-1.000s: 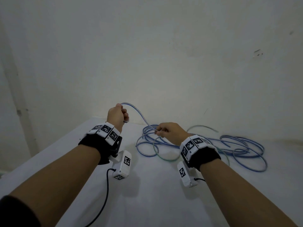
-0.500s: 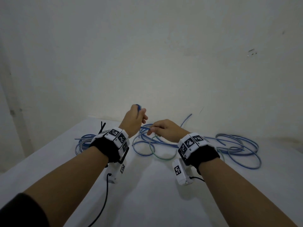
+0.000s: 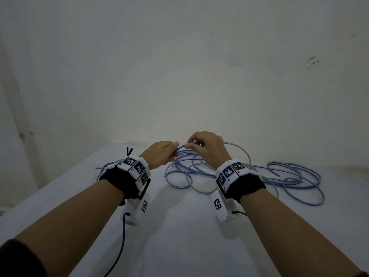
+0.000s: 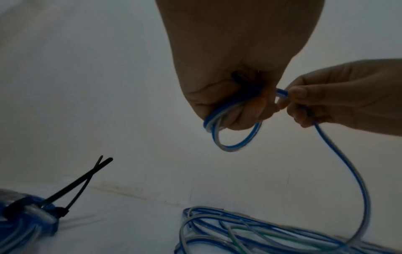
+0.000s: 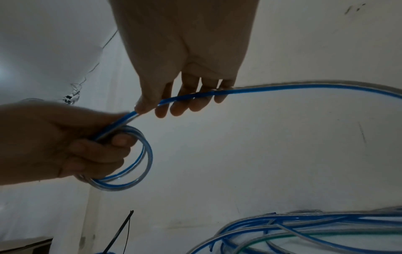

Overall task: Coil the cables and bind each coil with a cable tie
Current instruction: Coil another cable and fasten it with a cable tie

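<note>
My left hand (image 3: 162, 154) grips a small coil (image 4: 233, 135) of blue-and-clear cable, its loops hanging below the curled fingers (image 5: 97, 154). Just to its right, my right hand (image 3: 205, 148) pinches the same cable (image 5: 282, 88) between thumb and fingers, and the strand arcs off to the right and down. It runs into a loose tangle of blue cable (image 3: 279, 176) on the white table (image 3: 179, 236), which also holds a green strand (image 3: 199, 190). At the left lies a finished blue coil (image 4: 23, 221) bound with black cable ties (image 4: 80, 182), their tails sticking up.
A white wall (image 3: 179, 76) rises right behind the table's far edge. Black wires (image 3: 121, 242) hang from the wrist cameras over the near table. The loose tangle spreads across the table's right half.
Both hands have come together and risen; the left moved right with its coil. The right hand left the tangle and now pinches the strand beside the left, drawing an arc of cable up.
</note>
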A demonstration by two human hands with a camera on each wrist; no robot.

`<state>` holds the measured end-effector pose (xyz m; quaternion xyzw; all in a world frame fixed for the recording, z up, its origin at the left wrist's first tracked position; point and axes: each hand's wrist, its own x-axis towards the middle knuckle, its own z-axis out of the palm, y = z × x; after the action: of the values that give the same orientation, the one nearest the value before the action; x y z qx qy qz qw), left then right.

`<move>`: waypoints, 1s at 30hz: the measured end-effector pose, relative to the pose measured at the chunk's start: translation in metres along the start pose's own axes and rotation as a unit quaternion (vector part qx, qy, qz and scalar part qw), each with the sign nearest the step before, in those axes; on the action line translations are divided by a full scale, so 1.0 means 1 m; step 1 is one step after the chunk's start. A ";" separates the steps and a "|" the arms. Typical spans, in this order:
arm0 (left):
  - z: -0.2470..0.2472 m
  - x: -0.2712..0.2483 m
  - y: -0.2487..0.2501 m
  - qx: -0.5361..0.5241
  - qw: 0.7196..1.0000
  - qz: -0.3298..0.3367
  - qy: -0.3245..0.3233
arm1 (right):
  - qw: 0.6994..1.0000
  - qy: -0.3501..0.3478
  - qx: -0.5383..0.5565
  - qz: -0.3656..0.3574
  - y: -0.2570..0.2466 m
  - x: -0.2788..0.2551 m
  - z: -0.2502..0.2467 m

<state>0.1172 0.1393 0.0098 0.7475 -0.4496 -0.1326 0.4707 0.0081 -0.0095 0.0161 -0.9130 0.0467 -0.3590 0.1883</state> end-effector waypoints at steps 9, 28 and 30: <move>-0.013 -0.007 0.016 -0.193 0.980 -0.027 -0.043 | 0.999 0.012 0.038 0.022 0.001 0.006 0.011; -0.015 -0.003 0.011 -0.313 0.946 -0.061 -0.061 | 0.988 -0.012 0.118 0.098 0.006 0.006 0.002; -0.013 -0.005 0.011 -0.346 0.932 -0.068 -0.084 | 0.986 0.001 0.142 0.091 0.006 0.006 0.002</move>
<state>0.1165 0.1487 0.0241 0.5530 -0.3618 -0.3738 0.6508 0.0138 -0.0153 0.0163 -0.8682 0.0786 -0.3446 0.3483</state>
